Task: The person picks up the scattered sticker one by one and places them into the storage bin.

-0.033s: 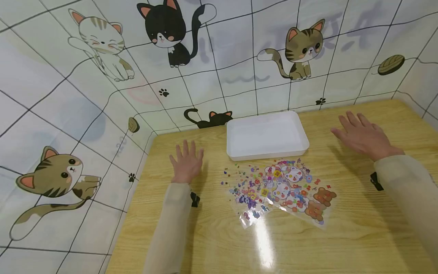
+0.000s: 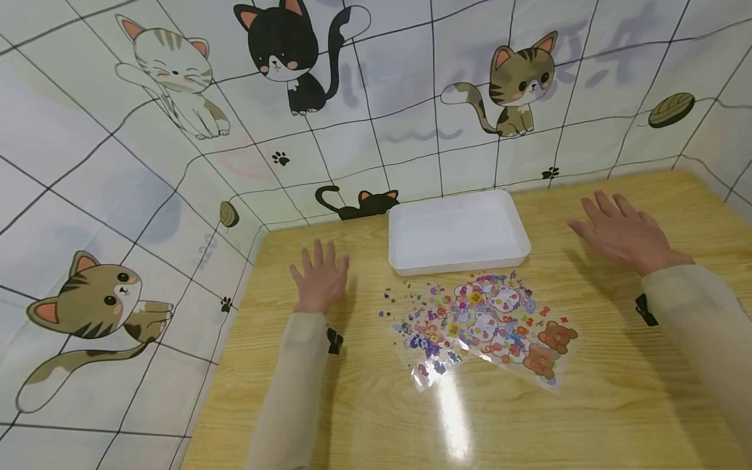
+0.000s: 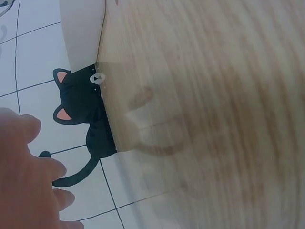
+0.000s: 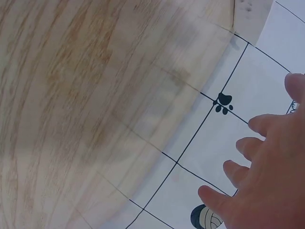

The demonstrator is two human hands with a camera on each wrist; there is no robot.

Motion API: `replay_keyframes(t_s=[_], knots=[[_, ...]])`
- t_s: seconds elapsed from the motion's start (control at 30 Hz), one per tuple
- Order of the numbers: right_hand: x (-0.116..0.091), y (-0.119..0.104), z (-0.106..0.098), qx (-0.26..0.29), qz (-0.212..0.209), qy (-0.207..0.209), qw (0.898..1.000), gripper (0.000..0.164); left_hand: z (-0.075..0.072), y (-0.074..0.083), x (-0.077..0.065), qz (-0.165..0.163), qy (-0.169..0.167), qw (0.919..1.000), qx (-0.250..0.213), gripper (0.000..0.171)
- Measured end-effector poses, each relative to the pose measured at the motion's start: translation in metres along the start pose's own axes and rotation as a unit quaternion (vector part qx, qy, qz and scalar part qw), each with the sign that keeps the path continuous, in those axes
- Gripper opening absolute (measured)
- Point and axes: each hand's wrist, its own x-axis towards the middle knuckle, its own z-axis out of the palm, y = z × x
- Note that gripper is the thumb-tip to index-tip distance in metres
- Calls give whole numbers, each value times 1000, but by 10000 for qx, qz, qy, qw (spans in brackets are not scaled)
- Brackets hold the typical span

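My left hand (image 2: 320,284) is held over the left part of the table with its fingers spread, holding nothing. On the far right, my right hand (image 2: 626,234) hovers palm down above the wood, fingers straight and apart, a shadow beneath it. Between the hands, two overlapping clear sticker sheets (image 2: 484,326) lie flat, printed with bears, white animals, flowers and small shapes. Just behind them stands a shallow white tray (image 2: 458,232) with nothing in it. In the wrist views, the left hand (image 3: 28,176) and right hand (image 4: 269,167) show only fingers against the wall.
The wooden table (image 2: 376,418) reflects a bright streak of light near its front. A wall covering (image 2: 405,130) with a grid and cartoon cats rises behind the table and along its left side. Dark straps sit at both wrists.
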Motion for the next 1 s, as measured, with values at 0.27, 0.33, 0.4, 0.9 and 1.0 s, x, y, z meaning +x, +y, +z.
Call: replay_keyframes(t_s=[0.27, 0.33, 0.4, 0.9, 1.0], knots=[[2, -2, -5, -9, 21, 11, 10000, 77, -8, 6, 2, -37, -16, 9998, 177, 64], [1, -2, -5, 6, 46, -23, 10000, 77, -8, 8, 1, -31, 0, 9997, 230, 64], [0, -3, -4, 41, 63, -90, 9999, 79, -7, 10, 1, -31, 14, 9996, 265, 65], [-23, -21, -4, -288, -15, -762, 9967, 87, 5, 27, 0, 446, -254, 9875, -1492, 68], [-31, -25, 2, -104, -45, -904, 9958, 87, 12, 35, -3, 270, -317, 9749, -2188, 57]])
